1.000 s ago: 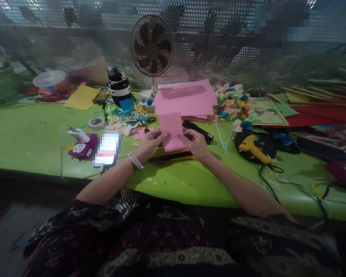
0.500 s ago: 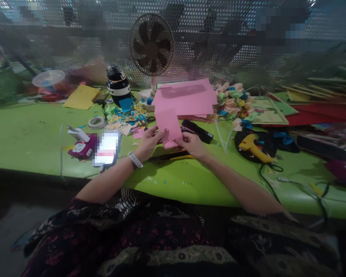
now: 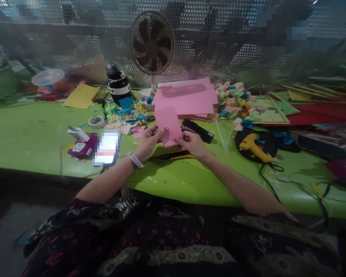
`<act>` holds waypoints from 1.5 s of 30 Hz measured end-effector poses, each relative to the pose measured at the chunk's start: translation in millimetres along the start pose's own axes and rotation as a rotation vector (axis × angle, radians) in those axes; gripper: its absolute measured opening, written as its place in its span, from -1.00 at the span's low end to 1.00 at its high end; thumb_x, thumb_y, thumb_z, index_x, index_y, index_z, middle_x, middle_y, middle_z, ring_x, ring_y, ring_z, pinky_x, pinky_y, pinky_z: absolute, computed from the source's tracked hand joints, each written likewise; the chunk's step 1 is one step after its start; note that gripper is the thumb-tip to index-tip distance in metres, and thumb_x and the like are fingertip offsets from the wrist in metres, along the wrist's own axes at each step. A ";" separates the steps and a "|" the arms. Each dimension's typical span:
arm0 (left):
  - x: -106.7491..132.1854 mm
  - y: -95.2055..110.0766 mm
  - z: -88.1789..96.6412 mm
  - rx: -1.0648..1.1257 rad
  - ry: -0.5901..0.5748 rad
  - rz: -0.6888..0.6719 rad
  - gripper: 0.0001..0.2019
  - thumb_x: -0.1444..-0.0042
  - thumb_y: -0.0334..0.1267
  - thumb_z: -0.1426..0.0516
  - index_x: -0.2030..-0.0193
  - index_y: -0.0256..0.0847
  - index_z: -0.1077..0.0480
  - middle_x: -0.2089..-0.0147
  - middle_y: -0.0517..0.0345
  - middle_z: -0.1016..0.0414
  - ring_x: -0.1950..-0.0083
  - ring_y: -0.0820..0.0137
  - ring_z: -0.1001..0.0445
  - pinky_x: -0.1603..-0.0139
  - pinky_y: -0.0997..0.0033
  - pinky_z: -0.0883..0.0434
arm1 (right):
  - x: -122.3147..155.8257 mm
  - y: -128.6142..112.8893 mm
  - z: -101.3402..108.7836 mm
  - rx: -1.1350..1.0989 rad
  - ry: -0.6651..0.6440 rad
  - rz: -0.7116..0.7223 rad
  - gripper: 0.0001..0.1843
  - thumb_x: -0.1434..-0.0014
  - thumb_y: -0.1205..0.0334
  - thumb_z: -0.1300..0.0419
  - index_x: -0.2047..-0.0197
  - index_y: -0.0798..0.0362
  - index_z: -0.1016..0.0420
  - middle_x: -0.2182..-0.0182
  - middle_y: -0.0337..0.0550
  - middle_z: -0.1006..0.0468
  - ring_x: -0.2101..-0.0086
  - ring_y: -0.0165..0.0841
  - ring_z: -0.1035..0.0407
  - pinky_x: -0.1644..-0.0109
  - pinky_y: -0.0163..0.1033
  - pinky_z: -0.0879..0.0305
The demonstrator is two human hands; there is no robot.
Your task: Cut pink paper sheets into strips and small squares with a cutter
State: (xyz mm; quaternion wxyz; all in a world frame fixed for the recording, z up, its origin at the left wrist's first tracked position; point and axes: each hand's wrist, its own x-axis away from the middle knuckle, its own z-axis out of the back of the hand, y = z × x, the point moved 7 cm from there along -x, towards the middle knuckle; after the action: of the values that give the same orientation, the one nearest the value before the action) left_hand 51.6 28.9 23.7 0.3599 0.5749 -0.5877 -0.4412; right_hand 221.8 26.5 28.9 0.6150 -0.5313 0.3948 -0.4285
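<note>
Pink strip (image 3: 168, 120) is pinched toward its near end by left hand (image 3: 147, 142) and right hand (image 3: 193, 144); creasing could be caused by uneven pulling.

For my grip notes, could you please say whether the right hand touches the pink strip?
Touching: in the head view, the right hand lays its thumb on the pink strip.

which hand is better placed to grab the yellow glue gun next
Probably the right hand: it is nearer the yellow glue gun, on the same side; the left hand is farther off. Both hold the pink paper.
</note>
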 end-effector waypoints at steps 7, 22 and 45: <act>1.5 -2.2 -1.8 -0.109 -0.065 0.069 -0.51 0.03 -0.01 -0.48 0.04 -0.22 -0.56 0.18 0.09 -0.70 0.33 0.45 -0.60 0.36 0.50 -0.54 | 0.2 -4.9 1.1 0.028 0.011 0.089 -0.39 0.04 -0.36 -0.46 0.24 0.00 -0.50 0.33 -0.16 -0.60 0.35 -0.28 -0.51 0.22 -0.09 -0.57; 7.0 -6.4 -16.3 -0.166 -0.294 0.146 -0.64 0.09 -0.25 -0.51 0.16 -0.32 -0.60 0.18 -0.08 -0.71 0.22 0.31 -0.66 0.09 0.27 -0.59 | 3.0 -11.4 4.8 0.121 0.052 0.115 -0.44 0.00 -0.34 -0.45 0.32 -0.02 -0.46 0.39 -0.20 -0.56 0.40 -0.31 -0.46 0.26 -0.14 -0.50; -1.1 -2.9 -3.5 -0.100 -0.259 0.207 -0.39 0.14 -0.34 -0.53 -0.08 -0.29 -0.49 0.32 0.04 -0.71 0.32 0.34 -0.69 0.17 0.38 -0.59 | -2.4 -12.8 20.6 -0.048 0.065 -0.004 -0.43 0.14 -0.13 -0.58 0.26 -0.02 -0.42 0.43 -0.23 -0.62 0.41 -0.33 -0.55 0.17 -0.13 -0.59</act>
State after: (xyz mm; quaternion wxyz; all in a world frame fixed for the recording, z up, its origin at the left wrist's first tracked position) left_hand 56.1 29.7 22.4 0.3528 0.4311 -0.6623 -0.5010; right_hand 239.1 34.4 44.3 0.5881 -0.5326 0.4238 -0.4369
